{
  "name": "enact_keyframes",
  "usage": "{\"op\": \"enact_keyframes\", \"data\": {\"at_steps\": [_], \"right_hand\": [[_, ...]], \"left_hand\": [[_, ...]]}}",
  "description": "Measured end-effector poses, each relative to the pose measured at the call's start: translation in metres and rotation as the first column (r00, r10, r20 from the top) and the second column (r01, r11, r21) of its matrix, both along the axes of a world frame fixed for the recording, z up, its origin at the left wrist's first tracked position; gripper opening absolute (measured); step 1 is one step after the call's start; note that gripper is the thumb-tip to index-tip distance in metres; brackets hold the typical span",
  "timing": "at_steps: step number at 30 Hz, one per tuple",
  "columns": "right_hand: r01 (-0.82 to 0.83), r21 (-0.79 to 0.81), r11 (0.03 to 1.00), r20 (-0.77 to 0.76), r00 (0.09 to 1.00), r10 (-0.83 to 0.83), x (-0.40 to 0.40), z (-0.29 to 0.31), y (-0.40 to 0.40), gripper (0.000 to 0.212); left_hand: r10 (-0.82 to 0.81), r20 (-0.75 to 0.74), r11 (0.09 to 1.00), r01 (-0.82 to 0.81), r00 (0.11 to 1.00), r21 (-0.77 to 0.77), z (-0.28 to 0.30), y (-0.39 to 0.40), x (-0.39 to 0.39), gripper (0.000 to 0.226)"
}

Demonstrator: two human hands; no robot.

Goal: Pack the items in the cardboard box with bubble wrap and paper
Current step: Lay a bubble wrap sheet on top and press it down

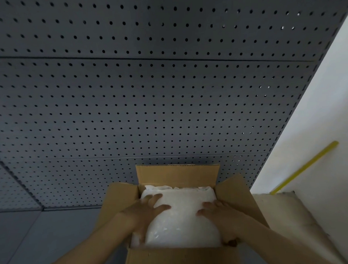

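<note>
An open brown cardboard box (176, 174) stands low in the middle of the view, its flaps folded outward. White bubble wrap (182, 216) fills its inside and bulges up to the rim. My left hand (146, 211) lies flat on the left side of the bubble wrap with its fingers spread. My right hand (221, 211) lies flat on the right side, fingers pointing inward. Both press down on the wrap. Whatever lies under the wrap is hidden.
A grey pegboard wall (148, 93) rises right behind the box. The box stands on a grey surface (44, 235). A white wall (317, 136) with a yellow stick (306, 166) leaning on it is at the right, and pale sheet material (286, 216) lies beside the box.
</note>
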State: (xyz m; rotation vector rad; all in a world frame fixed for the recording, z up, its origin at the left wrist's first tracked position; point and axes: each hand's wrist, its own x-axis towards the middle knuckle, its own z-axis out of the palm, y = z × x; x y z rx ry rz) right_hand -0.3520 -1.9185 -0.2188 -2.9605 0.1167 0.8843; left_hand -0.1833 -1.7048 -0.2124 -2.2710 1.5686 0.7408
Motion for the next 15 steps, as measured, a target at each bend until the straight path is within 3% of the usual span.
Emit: {"op": "enact_keyframes", "data": {"at_steps": [7, 11, 15], "right_hand": [[0.071, 0.097, 0.993, -0.013, 0.997, -0.070, 0.014, 0.005, 0.001, 0.122], [0.035, 0.052, 0.998, -0.003, 0.999, -0.034, 0.018, -0.005, 0.000, 0.109], [-0.010, -0.025, 1.000, -0.038, 0.999, 0.009, 0.025, -0.006, 0.001, 0.114]], "left_hand": [[0.022, 0.058, 0.999, -0.024, 0.998, 0.033, -0.013, -0.003, 0.016, 0.139], [-0.023, 0.081, 0.998, 0.018, 0.996, 0.060, -0.019, -0.005, 0.018, 0.145], [-0.036, 0.116, 0.997, 0.028, 0.993, 0.065, -0.020, -0.006, 0.017, 0.144]]}}
